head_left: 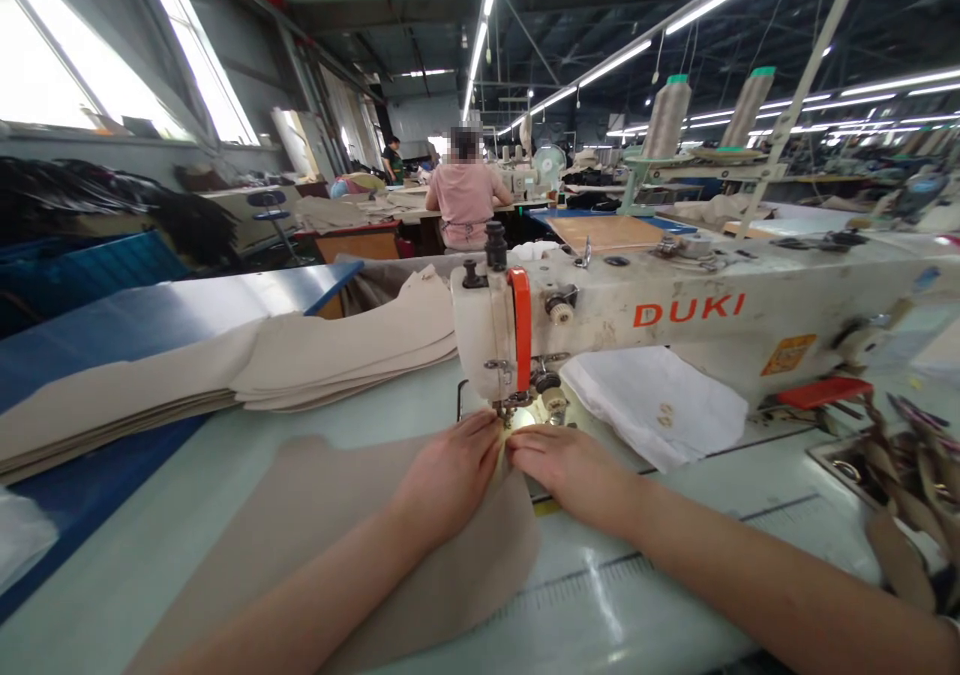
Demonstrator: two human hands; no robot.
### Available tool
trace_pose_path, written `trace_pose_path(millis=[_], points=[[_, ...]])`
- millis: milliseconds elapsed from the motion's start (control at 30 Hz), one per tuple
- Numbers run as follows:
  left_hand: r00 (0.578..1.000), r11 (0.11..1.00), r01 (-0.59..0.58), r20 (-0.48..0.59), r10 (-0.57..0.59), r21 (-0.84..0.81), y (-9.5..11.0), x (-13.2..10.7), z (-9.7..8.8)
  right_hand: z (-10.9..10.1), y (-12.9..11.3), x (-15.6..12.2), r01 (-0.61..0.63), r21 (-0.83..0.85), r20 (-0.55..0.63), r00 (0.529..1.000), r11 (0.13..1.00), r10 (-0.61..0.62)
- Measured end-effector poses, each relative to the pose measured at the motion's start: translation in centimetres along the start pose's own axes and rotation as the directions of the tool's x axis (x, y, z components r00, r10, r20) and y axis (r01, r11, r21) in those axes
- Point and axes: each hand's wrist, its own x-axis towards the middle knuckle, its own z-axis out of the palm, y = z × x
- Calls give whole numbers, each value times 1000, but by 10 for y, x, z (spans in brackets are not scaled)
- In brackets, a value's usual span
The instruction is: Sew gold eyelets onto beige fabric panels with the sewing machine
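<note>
A large beige fabric panel (322, 515) lies on the pale green sewing table, its edge under the needle area of a white sewing machine (600, 295) marked DUKI. My left hand (454, 465) lies on the panel just left of the presser foot, fingers together and closed on the cloth. From the other side, my right hand (566, 465) pinches the panel's edge, its fingertips nearly meeting the left ones. A small lamp lights this spot. Both thumbs are largely hidden, and my fingers cover most of the seam.
Stacked beige fabric panels (345, 350) lie at the left, partly over a blue surface (52, 355). A white cloth (656, 405) sits under the machine arm. Straps and scissors fill a tray (847, 465) at right. Thread cones (670, 120) stand behind; a person in pink (463, 195) sits ahead.
</note>
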Motion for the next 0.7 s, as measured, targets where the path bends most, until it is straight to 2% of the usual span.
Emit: trace_pose_path(millis=[167,267,433,533,600,667,700], points=[[998,998,55,22,-55,-21,1,-3,-2,0,-1,-1,20,-5,-20,1000,1000,-21],[996,997,81,32,-81,-18,5,-21,-10,6,-7,-1,107,-7,-51,993,994,-107],[987,990,142,76,-141,-9,15,-53,-20,19,-21,0,285,-54,-125,949,957,-289],[973,977,211,97,-207,-29,20,-60,-26,18,-26,0,303,-61,-128,942,951,-309],[963,965,262,68,-261,-17,25,-68,-31,14,-27,-1,298,-66,-127,944,952,-305],[972,972,234,31,-235,10,30,-86,-34,11,-27,-2,278,-71,-144,947,958,-286],[985,985,170,23,-171,24,31,-99,-35,9,-27,-3,263,-67,-158,950,963,-270]])
